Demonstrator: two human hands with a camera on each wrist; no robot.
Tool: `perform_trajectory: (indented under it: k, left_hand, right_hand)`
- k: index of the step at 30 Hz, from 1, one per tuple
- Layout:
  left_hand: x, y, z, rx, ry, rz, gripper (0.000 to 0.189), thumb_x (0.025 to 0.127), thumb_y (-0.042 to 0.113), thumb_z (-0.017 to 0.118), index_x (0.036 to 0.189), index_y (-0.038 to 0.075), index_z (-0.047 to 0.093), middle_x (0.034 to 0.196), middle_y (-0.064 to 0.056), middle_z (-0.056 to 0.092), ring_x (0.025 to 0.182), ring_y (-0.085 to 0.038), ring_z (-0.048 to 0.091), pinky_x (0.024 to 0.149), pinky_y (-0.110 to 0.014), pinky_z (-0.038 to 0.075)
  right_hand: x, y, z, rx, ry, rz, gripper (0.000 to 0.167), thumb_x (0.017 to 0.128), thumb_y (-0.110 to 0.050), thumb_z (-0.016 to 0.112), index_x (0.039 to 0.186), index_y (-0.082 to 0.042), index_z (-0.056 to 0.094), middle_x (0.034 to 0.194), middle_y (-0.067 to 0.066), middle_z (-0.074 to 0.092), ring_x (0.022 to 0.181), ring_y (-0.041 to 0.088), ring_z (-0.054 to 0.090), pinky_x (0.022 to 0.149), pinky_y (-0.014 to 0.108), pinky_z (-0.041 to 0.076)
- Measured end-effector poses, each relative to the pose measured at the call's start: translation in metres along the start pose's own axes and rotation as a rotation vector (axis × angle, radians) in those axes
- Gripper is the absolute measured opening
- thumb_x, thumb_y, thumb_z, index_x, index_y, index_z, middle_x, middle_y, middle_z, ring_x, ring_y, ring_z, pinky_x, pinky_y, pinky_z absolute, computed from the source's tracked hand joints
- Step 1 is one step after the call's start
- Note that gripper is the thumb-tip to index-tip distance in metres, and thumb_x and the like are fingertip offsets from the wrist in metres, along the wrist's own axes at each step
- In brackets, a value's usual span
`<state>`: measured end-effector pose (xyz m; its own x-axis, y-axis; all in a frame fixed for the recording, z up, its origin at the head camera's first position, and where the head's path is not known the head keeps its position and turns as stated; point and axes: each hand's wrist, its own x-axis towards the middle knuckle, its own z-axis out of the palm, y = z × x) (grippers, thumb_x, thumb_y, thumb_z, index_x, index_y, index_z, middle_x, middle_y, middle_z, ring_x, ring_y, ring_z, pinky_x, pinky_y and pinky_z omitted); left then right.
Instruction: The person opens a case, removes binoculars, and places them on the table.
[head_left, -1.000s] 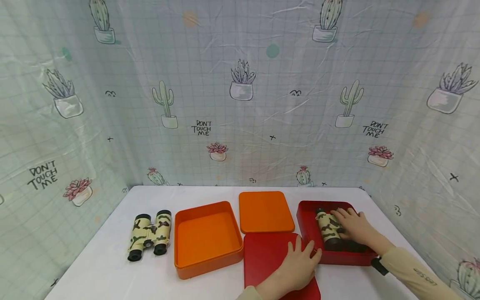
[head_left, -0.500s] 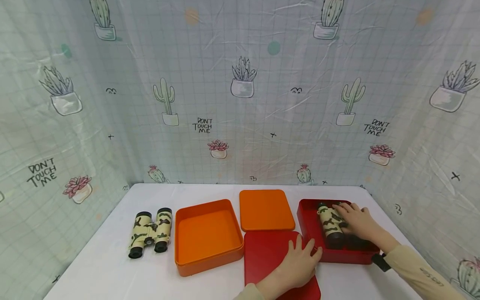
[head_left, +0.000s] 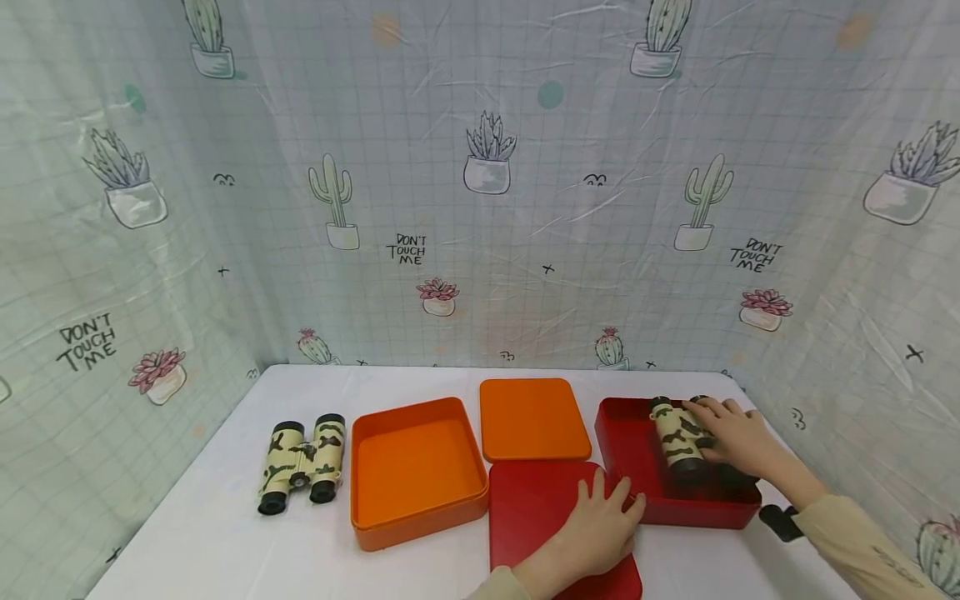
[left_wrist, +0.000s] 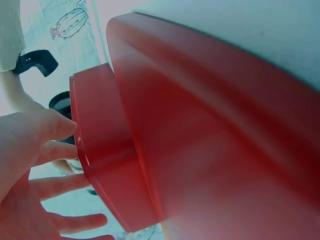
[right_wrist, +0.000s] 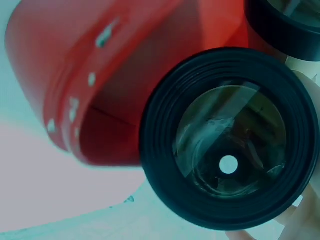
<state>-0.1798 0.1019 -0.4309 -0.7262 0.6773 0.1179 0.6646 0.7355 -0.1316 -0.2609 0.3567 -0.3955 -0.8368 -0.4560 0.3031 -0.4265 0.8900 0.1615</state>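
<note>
Camouflage binoculars (head_left: 678,437) are held by my right hand (head_left: 738,437), tilted above the floor of the red box (head_left: 697,514). In the right wrist view a big black-rimmed lens (right_wrist: 162,170) fills the middle, with part of the hand (right_wrist: 300,222) at the lower right. My left hand (head_left: 588,533) reaches across the red lid (head_left: 528,500), its fingers spread. The left wrist view has its thumb and some fingertips at the rim of the red box (left_wrist: 102,110); the red lid (left_wrist: 210,125) lies beside it.
A second pair of camouflage binoculars (head_left: 300,462) lies at the left of the white table (head_left: 225,558). Beside it stands an orange box (head_left: 420,529), open on top. An orange lid (head_left: 534,419) lies behind the red one. A cactus-print curtain (head_left: 510,317) surrounds the table.
My right hand has closed its grip on the binoculars and shifted them rightward and up within the red box, tilting them. My left hand has stayed almost still.
</note>
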Motion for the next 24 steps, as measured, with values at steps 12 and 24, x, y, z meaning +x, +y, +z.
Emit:
perform_trajectory:
  k: [12,24]
  left_hand:
    - [-0.001,-0.002,0.003,0.008,0.017,0.019,0.047,0.086,0.045,0.05,0.13,0.031,0.042,0.134,0.004,0.041,0.12,-0.028,0.041,0.093,-0.04,0.043]
    - [-0.002,-0.001,0.004,0.022,0.033,0.027,0.047,0.087,0.047,0.048,0.13,0.03,0.043,0.134,0.004,0.041,0.119,-0.028,0.043,0.093,-0.041,0.043]
  right_hand:
    - [-0.016,0.013,-0.024,0.07,-0.01,0.054,0.067,0.063,-0.024,0.077,0.119,-0.003,0.046,0.113,0.021,0.051,0.095,0.04,0.047,0.064,0.057,0.04]
    - [-0.04,0.023,-0.029,0.033,0.036,0.066,0.073,0.06,-0.027,0.077,0.122,-0.009,0.043,0.113,0.016,0.051,0.094,0.035,0.048,0.06,0.054,0.042]
